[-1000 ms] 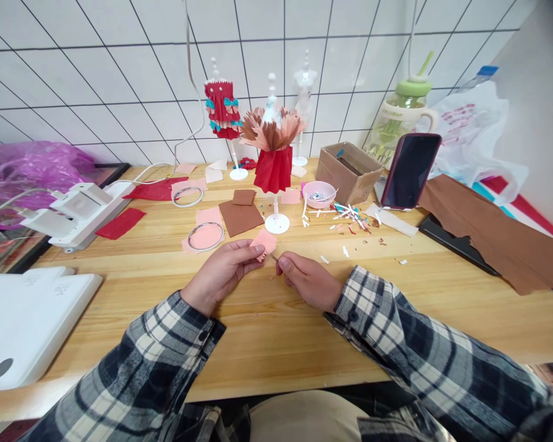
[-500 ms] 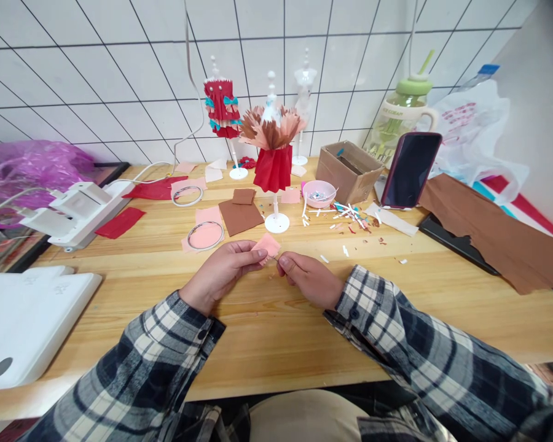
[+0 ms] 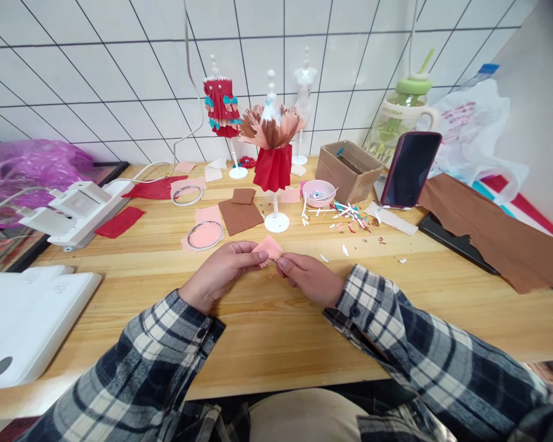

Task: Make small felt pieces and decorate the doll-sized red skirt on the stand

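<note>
My left hand (image 3: 228,267) pinches a small piece of pink paper (image 3: 269,247) between thumb and fingers, above the front of the table. Its lower left edge looks notched. My right hand (image 3: 306,276) is closed close beside it, around a thin, dark metallic tool (image 3: 273,261) whose tip meets the paper's lower edge. Most of that tool is hidden by my fingers, so its kind is unclear. Just behind my hands stands a white mannequin stand (image 3: 276,222) wearing a red pleated skirt (image 3: 273,167) and a fan of brown and pink paper (image 3: 271,127).
Two silver rings (image 3: 205,235) lie on pink sheets at left, near brown squares (image 3: 240,216). A pink bowl (image 3: 320,193), a cardboard box (image 3: 349,171), paper scraps (image 3: 350,213) and a propped phone (image 3: 411,170) stand right. A power strip (image 3: 92,215) lies left.
The pink paper has shifted and turned slightly between my fingers, showing more of its face. My right hand's tool has moved a little left along its edge.
</note>
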Action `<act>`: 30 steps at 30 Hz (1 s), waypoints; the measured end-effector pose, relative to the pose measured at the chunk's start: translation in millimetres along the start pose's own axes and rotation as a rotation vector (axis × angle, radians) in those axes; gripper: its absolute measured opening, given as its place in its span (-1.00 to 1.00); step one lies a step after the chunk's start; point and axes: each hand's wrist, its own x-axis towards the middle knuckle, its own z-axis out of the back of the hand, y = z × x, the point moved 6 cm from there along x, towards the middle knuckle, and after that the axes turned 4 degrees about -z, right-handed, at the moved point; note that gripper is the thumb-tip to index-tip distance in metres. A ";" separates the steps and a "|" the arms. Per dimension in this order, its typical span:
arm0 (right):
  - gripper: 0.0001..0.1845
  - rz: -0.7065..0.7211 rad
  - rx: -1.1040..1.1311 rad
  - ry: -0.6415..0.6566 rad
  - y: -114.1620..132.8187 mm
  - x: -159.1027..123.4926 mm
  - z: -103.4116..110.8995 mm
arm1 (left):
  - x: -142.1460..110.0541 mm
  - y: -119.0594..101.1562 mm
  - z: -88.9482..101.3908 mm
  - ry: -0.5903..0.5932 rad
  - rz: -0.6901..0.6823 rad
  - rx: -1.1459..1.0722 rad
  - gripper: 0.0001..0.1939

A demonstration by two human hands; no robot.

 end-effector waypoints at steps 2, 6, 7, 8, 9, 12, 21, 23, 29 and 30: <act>-0.65 0.001 0.014 0.007 0.5 0.2 -0.5 | 0.0 0.2 0.4 -0.004 -0.002 0.004 -0.78; -0.66 0.000 0.025 0.010 1.3 0.5 -1.0 | 0.0 0.5 0.3 0.002 -0.003 0.003 -0.78; -0.66 0.001 0.024 0.010 1.5 0.7 -0.9 | 0.1 0.4 0.2 0.004 -0.005 0.000 -0.78; -0.65 0.003 0.023 0.010 1.6 0.9 -0.9 | 0.1 0.1 0.1 0.007 -0.006 -0.002 -0.78; -0.65 0.004 0.020 0.011 1.5 1.1 -0.8 | 0.2 -0.2 0.2 0.007 -0.006 -0.005 -0.78; -0.65 0.003 -0.001 0.007 0.9 1.5 -0.3 | 0.7 -1.2 1.7 -0.018 -0.004 -0.024 -0.78; -0.67 -0.059 0.201 0.030 -4.4 -3.3 -12.6 | 0.9 0.0 1.5 -0.108 -0.049 -0.142 -0.85; -0.66 -0.066 0.277 0.069 -5.5 -3.2 -19.0 | 0.6 0.5 -0.5 -0.098 -0.057 -0.134 -0.85; -0.67 -0.024 0.322 0.063 -5.1 -1.8 -22.0 | -0.7 -1.5 -7.2 -0.059 -0.068 -0.098 -0.83; -0.67 -0.014 0.316 0.054 -4.7 -1.8 -21.4 | -1.0 -1.9 -8.2 -0.055 -0.070 -0.095 -0.83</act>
